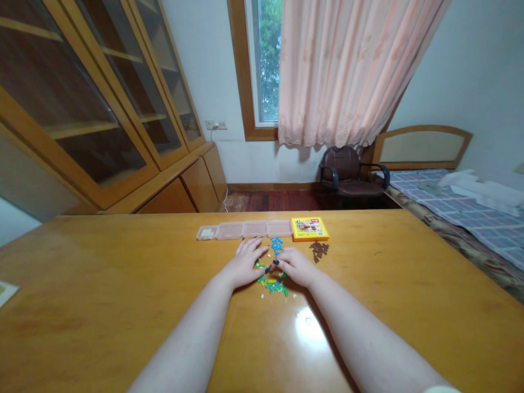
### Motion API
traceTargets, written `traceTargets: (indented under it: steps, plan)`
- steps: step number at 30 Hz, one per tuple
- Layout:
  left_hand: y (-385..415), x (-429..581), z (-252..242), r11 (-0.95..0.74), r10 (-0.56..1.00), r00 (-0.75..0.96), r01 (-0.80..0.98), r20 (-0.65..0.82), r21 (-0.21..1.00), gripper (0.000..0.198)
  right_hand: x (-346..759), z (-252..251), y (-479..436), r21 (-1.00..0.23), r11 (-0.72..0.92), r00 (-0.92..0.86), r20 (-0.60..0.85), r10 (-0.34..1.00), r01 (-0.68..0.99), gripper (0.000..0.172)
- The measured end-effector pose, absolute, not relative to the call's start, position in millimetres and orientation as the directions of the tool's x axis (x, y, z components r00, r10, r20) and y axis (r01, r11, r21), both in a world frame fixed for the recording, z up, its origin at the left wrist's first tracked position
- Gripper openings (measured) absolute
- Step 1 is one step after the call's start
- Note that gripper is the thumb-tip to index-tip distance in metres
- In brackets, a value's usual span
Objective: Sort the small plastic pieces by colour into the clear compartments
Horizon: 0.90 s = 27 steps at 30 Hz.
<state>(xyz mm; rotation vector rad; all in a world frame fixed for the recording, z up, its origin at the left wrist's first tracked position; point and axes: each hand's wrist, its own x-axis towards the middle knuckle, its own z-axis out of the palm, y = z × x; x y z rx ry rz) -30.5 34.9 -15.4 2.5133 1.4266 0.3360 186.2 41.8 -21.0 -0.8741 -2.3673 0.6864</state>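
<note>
My left hand (244,263) lies palm down on the table with its fingers spread. Its thumb reaches the left edge of a mixed pile of small building bricks (272,282) in green, yellow, blue and white. Across the pile, my right hand (300,266) has its fingers curled in and its thumb and index fingertips close together; whatever may be between them is too small to make out. Just beyond the hands is a group of blue bricks (277,244). Brown bricks (319,250) form a separate heap to the right of my right hand.
Clear plastic trays (254,230) stand in a row behind the hands, the leftmost one (208,233) holding white pieces. A yellow box (310,229) adjoins the row. Beyond the wooden table (123,305) are an office chair (347,172), a bed and a glass-door cabinet.
</note>
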Motion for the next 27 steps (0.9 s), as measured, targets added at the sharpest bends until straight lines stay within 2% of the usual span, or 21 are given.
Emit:
traceTargets:
  steps: [4,9,18,23,27]
  plan:
    - [35.8,-25.7,-18.9,-0.465,0.885,0.452,0.835,0.115,0.295,0.058,186.2,-23.8,42.5,-0.615,0.666,-0.661,0.294,0.690,0.421,0.042]
    - [37.1,-24.6,-11.4,-0.558,0.828,0.502,0.778,0.248,0.290,0.032,187.2,-18.4,40.3,-0.618,0.651,-0.588,0.349,0.730,0.442,0.042]
    - [41.8,-28.5,-15.2,-0.566,0.819,0.482,0.767,0.311,0.301,0.032,185.9,-17.9,40.9,-0.537,0.709,-0.686,0.294,0.666,0.458,0.034]
    - [42.1,-33.0,-10.5,-0.654,0.755,0.567,0.681,0.329,0.329,0.032,186.0,-15.1,41.2,-0.480,0.619,-0.557,0.286,0.780,0.621,0.038]
    - [41.6,-35.9,-7.4,-0.679,0.729,0.632,0.621,0.264,0.391,0.036,185.5,-14.1,41.7,-0.478,0.558,-0.485,0.279,0.829,0.679,0.037]
